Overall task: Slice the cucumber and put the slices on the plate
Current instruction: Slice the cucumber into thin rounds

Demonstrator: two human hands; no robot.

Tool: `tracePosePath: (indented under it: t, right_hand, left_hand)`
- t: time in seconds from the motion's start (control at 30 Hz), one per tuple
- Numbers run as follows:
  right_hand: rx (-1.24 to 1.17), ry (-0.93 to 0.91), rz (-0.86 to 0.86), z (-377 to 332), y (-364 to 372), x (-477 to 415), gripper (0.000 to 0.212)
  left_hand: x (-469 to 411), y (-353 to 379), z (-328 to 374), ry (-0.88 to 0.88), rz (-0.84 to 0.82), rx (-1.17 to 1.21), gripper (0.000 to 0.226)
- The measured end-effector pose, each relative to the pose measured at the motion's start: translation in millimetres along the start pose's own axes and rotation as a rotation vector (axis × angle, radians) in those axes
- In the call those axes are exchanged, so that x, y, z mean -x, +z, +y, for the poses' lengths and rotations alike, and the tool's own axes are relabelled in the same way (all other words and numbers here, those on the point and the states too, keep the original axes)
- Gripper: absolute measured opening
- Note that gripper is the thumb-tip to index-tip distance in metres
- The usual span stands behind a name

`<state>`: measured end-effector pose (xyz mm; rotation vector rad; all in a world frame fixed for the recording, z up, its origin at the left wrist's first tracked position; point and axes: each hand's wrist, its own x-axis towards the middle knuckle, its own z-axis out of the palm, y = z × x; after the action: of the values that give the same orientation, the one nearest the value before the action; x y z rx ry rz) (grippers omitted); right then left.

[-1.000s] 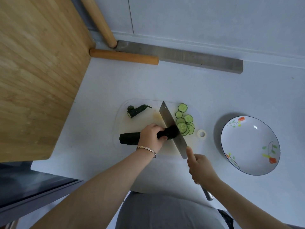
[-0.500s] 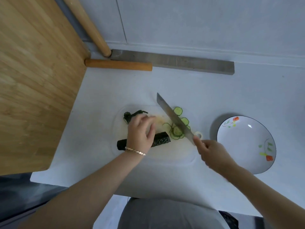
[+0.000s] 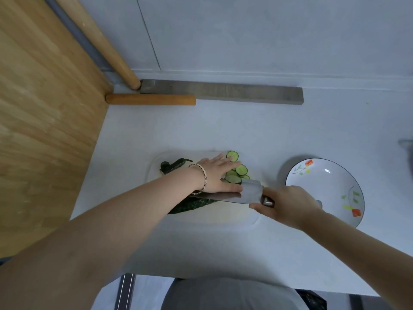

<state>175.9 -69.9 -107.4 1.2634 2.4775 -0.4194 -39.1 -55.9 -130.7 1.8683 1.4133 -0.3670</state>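
The left hand (image 3: 215, 175), fingers straight and flat, rests on the cucumber slices (image 3: 241, 169) just beside the knife (image 3: 250, 191), whose handle the right hand (image 3: 288, 204) grips.

Slices (image 3: 237, 173) lie on the board (image 3: 228, 213), cucumber (image 3: 190, 204) nearer, knife (image 3: 250, 193) above it — plate (image 3: 324, 191) to the right.

Single head-worn wide-angle view, steeply down, close over the counter (image 3: 223, 130).
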Motion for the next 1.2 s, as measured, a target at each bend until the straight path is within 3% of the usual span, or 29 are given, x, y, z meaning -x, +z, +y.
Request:
tracePosePath:
  t: [0.27,0.47,0.6,0.77,0.87,0.97,1.07,1.2]
  right_hand:
    - [0.078,-0.036,-0.02,4,1,-3,0.058]
    - [0.065,-0.024,-0.024,16,4,5,0.047]
    - [-0.022,0.089,-0.009,28,9,17,0.045]
    - [-0.566,0.321,0.031,24,20,28,0.051]
    - [-0.839,0.435,-0.073,16,20,25,0.052]
    - [-1.218,0.561,-0.217,10,15,22,0.058]
    - [-1.319,0.551,-0.277,3,11,20,0.06]
    - [-1.317,0.55,-0.372,-10,17,13,0.063]
  left_hand:
    - [-43,7,-12,-0.092,0.024,-0.049,0.07]
    - [-47,-5,-23,-0.146,0.149,-0.117,0.06]
    - [-19,-28,-35,-0.191,0.382,-0.031,0.051]
    - [27,-13,-44,-0.379,0.782,0.431,0.023]
    - [41,22,-36,-0.416,0.721,0.486,0.023]
    - [44,54,-27,-0.33,0.498,0.359,0.053]
    - [43,72,-23,-0.25,0.374,0.043,0.049]
    - [50,81,-28,-0.263,0.462,0.106,0.04]
